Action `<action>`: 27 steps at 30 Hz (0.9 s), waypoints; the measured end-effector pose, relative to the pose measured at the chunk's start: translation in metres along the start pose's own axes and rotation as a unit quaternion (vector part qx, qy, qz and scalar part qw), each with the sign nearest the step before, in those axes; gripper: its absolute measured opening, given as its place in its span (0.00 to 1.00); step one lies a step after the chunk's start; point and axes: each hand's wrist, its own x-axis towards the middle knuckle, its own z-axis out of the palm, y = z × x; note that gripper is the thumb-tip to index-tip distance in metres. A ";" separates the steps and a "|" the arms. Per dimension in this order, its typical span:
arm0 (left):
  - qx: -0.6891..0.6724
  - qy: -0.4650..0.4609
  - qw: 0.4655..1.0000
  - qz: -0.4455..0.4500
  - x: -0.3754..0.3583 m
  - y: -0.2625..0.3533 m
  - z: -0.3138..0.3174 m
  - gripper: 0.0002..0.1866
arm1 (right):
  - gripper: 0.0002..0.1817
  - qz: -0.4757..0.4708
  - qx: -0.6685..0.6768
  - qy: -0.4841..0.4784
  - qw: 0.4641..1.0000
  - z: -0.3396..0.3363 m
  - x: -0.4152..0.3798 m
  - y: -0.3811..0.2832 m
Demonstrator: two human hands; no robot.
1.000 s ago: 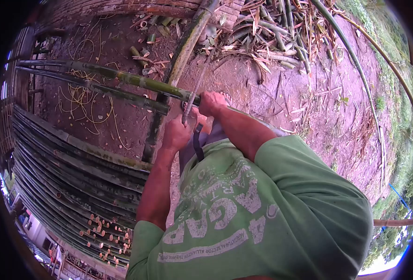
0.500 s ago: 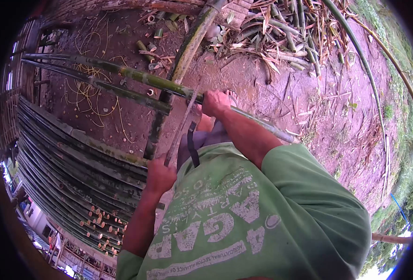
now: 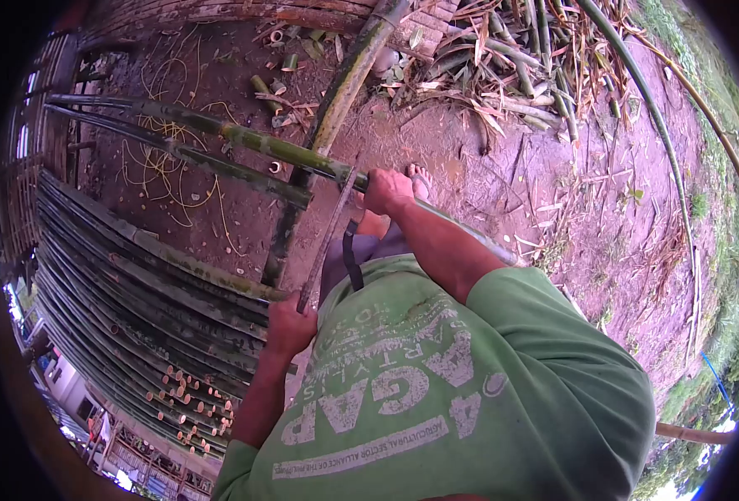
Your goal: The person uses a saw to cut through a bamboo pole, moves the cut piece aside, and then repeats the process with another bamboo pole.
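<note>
My left hand [image 3: 290,328] is closed round the handle of a hand saw [image 3: 328,238]. Its long, narrow, dark blade is seen nearly edge-on, so its teeth do not show. The blade's far part crosses a green bamboo pole [image 3: 282,150]. Just right of the blade, my right hand [image 3: 389,190] is wrapped over that same pole. From there the pole runs on under my forearm to its end at the right. The pole rests across a thick mossy bamboo support [image 3: 336,100]. Beside it lies a second, shorter bamboo pole [image 3: 244,173], its cut end near the support.
Many long dark bamboo poles [image 3: 161,275] are stacked at lower left. Yellow cord [image 3: 165,167] lies tangled on the dirt. Bamboo offcuts and dry husks [image 3: 511,75] are heaped at the top. My foot [image 3: 420,179] stands beyond the pole. Curved bamboo stems [image 3: 649,108] arch at right.
The whole view has shifted slightly, with the scene a little lower and to the right. More of my foot shows. Both hands keep their grips, and the blade still crosses the pole.
</note>
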 end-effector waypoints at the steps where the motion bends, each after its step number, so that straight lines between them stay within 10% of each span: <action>1: 0.014 -0.027 0.998 -0.048 -0.016 0.000 -0.008 0.06 | 0.15 0.002 -0.002 0.000 1.000 0.001 0.001 0.000; 6: 0.007 0.060 0.994 0.094 0.056 -0.003 0.027 0.09 | 0.15 0.009 -0.009 -0.016 1.000 0.004 0.007 0.001; 10: 0.039 0.019 0.999 0.033 0.194 0.013 0.082 0.11 | 0.18 0.008 -0.092 -0.046 0.995 0.016 0.008 0.029; 20: 0.051 -0.083 0.991 0.097 0.083 -0.047 0.006 0.07 | 0.17 0.221 -0.071 0.106 0.967 -0.053 -0.106 0.285; 27: -0.038 -0.056 0.981 0.179 0.079 -0.035 -0.027 0.08 | 0.22 0.343 -0.040 0.295 0.891 -0.267 -0.136 0.274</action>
